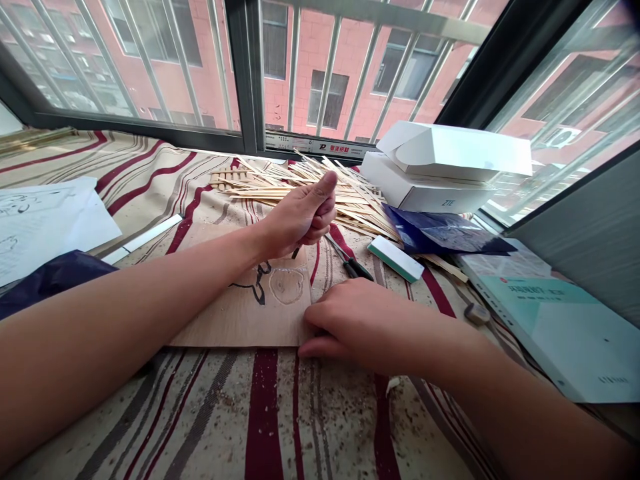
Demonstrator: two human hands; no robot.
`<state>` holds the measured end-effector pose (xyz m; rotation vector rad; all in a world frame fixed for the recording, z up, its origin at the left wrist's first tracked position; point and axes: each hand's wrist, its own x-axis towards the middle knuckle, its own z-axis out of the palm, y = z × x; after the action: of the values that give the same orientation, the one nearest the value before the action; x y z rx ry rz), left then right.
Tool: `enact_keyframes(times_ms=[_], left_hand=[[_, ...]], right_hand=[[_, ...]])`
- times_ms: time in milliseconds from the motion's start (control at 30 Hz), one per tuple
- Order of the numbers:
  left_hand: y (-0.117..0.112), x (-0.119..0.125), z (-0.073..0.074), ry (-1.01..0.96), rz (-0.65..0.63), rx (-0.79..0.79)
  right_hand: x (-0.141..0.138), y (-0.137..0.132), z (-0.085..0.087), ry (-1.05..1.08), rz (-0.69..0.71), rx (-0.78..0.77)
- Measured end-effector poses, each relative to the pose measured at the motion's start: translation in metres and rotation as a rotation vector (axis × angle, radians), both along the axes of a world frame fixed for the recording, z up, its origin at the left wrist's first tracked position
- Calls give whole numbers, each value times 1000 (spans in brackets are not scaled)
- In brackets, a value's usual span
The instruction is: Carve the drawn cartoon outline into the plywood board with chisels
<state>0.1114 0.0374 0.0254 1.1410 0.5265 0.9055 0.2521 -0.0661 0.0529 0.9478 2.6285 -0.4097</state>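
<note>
A thin wooden board with a black drawn outline and a carved round patch lies on the striped cloth in front of me. My left hand is closed in a fist above the board's far edge, gripping a thin dark tool whose tip pokes out below the fist onto the wood. My right hand lies flat at the board's right near corner, fingers pressed on its edge and holding nothing.
A heap of thin wooden sticks lies behind the board. Black-handled scissors, a green-and-white block, dark blue paper, white boxes, a teal book sit right. White papers lie left. Wood shavings dot the cloth.
</note>
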Motion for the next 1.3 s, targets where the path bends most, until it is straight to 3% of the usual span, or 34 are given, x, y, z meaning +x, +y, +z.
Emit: enact_keyframes(times_ms=[100, 200, 300, 400, 533, 933, 1067, 1300], left_hand=[[5, 1, -3, 4, -13, -30], [6, 4, -10, -36, 157, -48], [-1, 9, -18, -77, 338, 47], [-9, 13, -21, -85, 441, 126], [-8, 10, -21, -156, 540, 95], [-6, 0, -25, -224, 529, 109], [-6, -1, -20, -195, 321, 7], [-8, -1, -6, -82, 93, -48]], right_hand=[[-3, -1, 2, -15, -26, -14], [-4, -3, 3, -27, -53, -9], [-3, -3, 3, -16, -63, 0], [-2, -4, 1, 12, -47, 17], [0, -3, -1, 46, -24, 46], [-3, -3, 3, 37, -18, 17], [-5, -5, 3, 25, 2, 11], [-4, -9, 2, 24, 9, 22]])
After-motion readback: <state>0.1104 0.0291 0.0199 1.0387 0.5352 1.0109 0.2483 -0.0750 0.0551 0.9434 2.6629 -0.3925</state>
